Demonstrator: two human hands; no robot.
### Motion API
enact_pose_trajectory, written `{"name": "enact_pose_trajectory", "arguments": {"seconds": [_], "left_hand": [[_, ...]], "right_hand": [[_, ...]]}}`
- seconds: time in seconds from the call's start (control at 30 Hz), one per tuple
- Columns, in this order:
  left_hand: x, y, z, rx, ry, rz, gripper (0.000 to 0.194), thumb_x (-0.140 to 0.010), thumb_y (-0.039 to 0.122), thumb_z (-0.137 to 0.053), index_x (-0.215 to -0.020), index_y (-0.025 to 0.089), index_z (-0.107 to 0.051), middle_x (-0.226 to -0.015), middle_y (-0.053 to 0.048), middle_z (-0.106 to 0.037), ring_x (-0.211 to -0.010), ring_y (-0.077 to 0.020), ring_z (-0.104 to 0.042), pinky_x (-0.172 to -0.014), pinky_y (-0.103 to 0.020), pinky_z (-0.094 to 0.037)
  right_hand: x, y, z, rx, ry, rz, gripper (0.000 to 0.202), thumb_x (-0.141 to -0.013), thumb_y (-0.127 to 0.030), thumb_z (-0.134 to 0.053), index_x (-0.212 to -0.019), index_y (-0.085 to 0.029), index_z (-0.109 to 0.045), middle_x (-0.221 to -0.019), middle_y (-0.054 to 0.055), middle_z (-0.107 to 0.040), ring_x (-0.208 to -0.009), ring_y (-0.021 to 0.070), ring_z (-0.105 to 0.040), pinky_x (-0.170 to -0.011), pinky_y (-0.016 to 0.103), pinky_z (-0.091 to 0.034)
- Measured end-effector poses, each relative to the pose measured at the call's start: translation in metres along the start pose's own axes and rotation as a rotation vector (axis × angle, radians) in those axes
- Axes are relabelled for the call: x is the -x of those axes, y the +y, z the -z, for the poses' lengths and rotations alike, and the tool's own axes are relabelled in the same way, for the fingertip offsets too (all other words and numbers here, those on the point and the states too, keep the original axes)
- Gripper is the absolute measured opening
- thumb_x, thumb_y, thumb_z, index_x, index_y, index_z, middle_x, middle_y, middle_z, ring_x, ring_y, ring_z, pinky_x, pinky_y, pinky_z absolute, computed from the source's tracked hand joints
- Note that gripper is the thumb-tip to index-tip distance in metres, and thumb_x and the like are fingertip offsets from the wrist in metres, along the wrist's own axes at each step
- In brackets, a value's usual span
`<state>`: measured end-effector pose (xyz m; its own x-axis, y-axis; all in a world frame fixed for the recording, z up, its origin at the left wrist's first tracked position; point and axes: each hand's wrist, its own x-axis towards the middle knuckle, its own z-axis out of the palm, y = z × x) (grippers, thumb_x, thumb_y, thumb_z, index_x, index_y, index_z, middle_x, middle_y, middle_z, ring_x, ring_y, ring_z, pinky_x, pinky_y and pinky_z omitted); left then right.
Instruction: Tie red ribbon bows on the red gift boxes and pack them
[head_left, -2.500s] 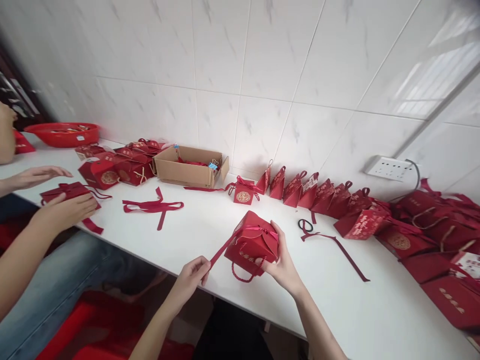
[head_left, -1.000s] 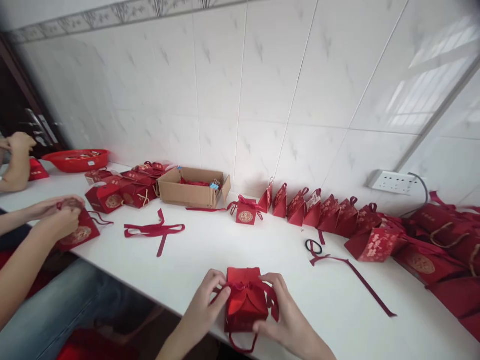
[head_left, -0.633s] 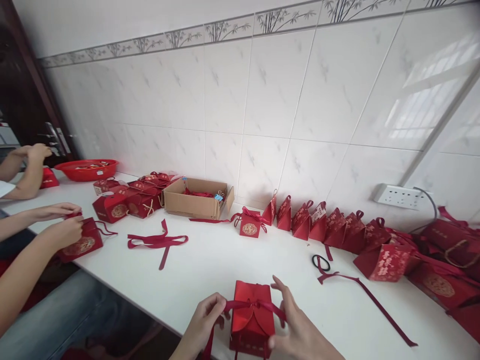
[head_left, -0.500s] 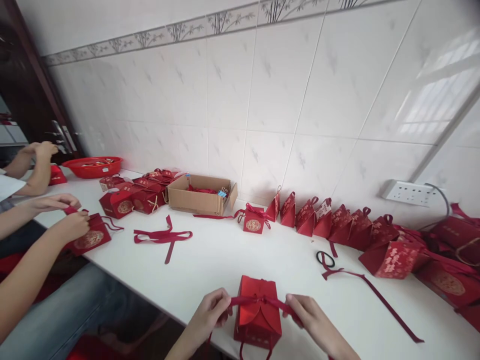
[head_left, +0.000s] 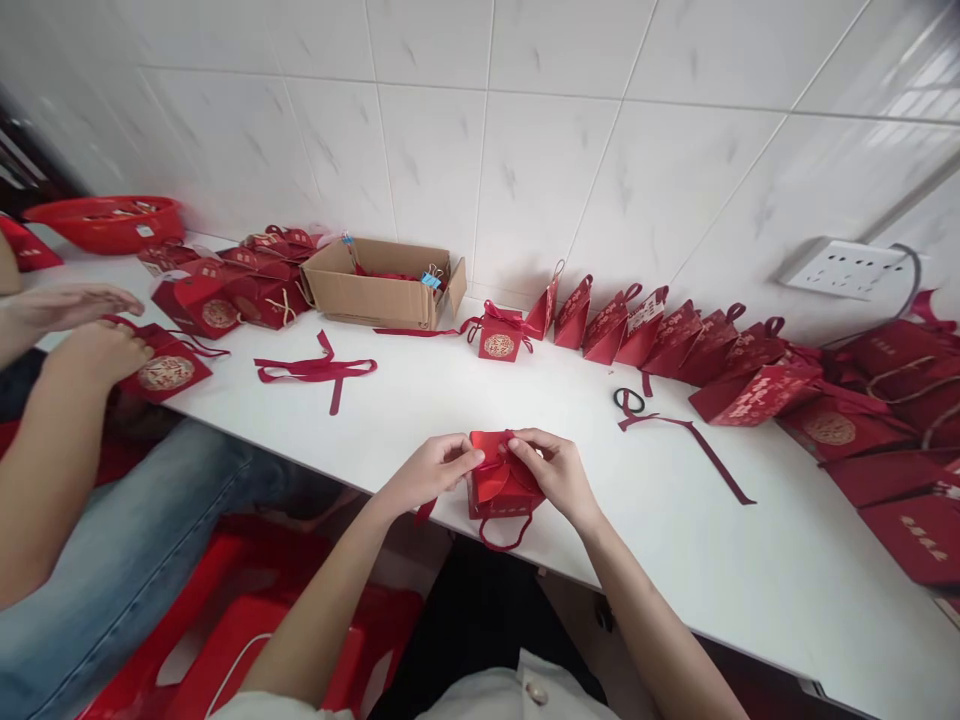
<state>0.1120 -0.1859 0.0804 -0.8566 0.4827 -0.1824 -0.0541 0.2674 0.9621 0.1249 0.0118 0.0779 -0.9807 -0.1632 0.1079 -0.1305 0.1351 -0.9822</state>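
A small red gift box [head_left: 506,502] stands at the table's front edge, a cord handle hanging from its near side. My left hand [head_left: 433,470] pinches the dark red ribbon [head_left: 426,511] at the left of the box top, and a tail of it dangles below. At the right of the top, my right hand [head_left: 553,468] is closed with thumb and fingertips on the ribbon near the knot. Fingers partly cover the knot, so its exact form is hidden.
Behind stand a bow-tied red box [head_left: 499,340], an open cardboard carton [head_left: 375,295] and a row of red boxes [head_left: 671,345]. Loose ribbon [head_left: 319,370] lies left, a black ring [head_left: 628,401] right. A co-worker's hands [head_left: 97,350] handle another box [head_left: 166,368] at left.
My hands have come inward from pulling the ribbon ends apart and now meet over the box top. The view has tilted downward. The co-worker's far hand has lifted off the ribbon.
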Motion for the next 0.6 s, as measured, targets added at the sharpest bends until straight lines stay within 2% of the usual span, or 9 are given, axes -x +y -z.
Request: {"name": "enact_pose_trajectory", "arguments": {"seconds": [0.1, 0.17, 0.27, 0.33, 0.4, 0.5, 0.6], "left_hand": [[0.002, 0.011, 0.002, -0.113, 0.03, -0.032, 0.03, -0.082, 0.046, -0.05, -0.073, 0.018, -0.049, -0.061, 0.005, -0.045, -0.053, -0.0079, -0.04, -0.053, -0.022, -0.034], [0.004, 0.02, 0.003, -0.185, 0.053, -0.059, 0.021, -0.084, 0.04, -0.049, -0.088, 0.02, -0.053, -0.07, 0.004, -0.052, -0.061, -0.01, -0.048, -0.059, -0.023, -0.039], [0.007, 0.033, 0.007, -0.347, 0.065, -0.103, 0.021, -0.086, 0.032, -0.044, -0.104, 0.023, -0.049, -0.085, 0.002, -0.06, -0.078, -0.0138, -0.057, -0.071, -0.026, -0.043], [0.007, 0.042, 0.011, -0.511, 0.03, -0.15, 0.018, -0.087, 0.028, -0.041, -0.1, 0.023, -0.052, -0.094, 0.0, -0.062, -0.086, -0.0154, -0.058, -0.077, -0.028, -0.042], [0.006, 0.052, 0.016, -0.678, -0.034, -0.198, 0.017, -0.087, 0.024, -0.04, -0.092, 0.023, -0.056, -0.097, 0.0, -0.063, -0.088, -0.016, -0.058, -0.077, -0.028, -0.041], [0.0, 0.067, 0.021, -0.822, -0.136, -0.269, 0.019, -0.086, 0.018, -0.039, -0.089, 0.022, -0.058, -0.094, 0.0, -0.064, -0.084, -0.0151, -0.057, -0.073, -0.027, -0.04], [-0.011, 0.079, 0.023, -0.826, -0.216, -0.327, 0.018, -0.083, 0.016, -0.042, -0.088, 0.021, -0.059, -0.093, 0.001, -0.063, -0.083, -0.014, -0.056, -0.072, -0.026, -0.039]], "right_hand": [[-0.004, 0.005, -0.009, 0.096, 0.09, 0.043, 0.022, -0.081, -0.038, -0.057, -0.08, -0.02, -0.07, -0.079, 0.004, -0.069, -0.073, 0.0186, -0.062, -0.068, 0.03, -0.049], [-0.005, 0.006, -0.012, 0.162, 0.075, 0.098, 0.021, -0.084, -0.033, -0.052, -0.083, -0.021, -0.07, -0.079, 0.004, -0.067, -0.073, 0.0177, -0.061, -0.067, 0.03, -0.048], [-0.004, 0.007, -0.014, 0.235, 0.089, 0.12, 0.017, -0.085, -0.026, -0.048, -0.086, -0.022, -0.065, -0.084, 0.003, -0.068, -0.077, 0.0181, -0.063, -0.072, 0.031, -0.047], [-0.003, 0.007, -0.014, 0.254, 0.145, 0.089, 0.01, -0.083, -0.024, -0.05, -0.089, -0.023, -0.058, -0.083, 0.002, -0.07, -0.078, 0.0185, -0.064, -0.075, 0.033, -0.047], [-0.002, 0.005, -0.015, 0.269, 0.173, 0.063, 0.012, -0.081, -0.023, -0.053, -0.093, -0.023, -0.054, -0.081, 0.001, -0.071, -0.077, 0.0188, -0.065, -0.077, 0.035, -0.046], [-0.004, 0.001, -0.015, 0.357, 0.129, 0.08, 0.012, -0.081, -0.02, -0.053, -0.09, -0.024, -0.06, -0.083, 0.0, -0.073, -0.077, 0.0185, -0.066, -0.084, 0.038, -0.042], [-0.007, -0.002, -0.015, 0.435, 0.09, 0.105, 0.017, -0.081, -0.019, -0.051, -0.078, -0.025, -0.067, -0.085, 0.0, -0.073, -0.074, 0.0182, -0.065, -0.087, 0.04, -0.039]]}}
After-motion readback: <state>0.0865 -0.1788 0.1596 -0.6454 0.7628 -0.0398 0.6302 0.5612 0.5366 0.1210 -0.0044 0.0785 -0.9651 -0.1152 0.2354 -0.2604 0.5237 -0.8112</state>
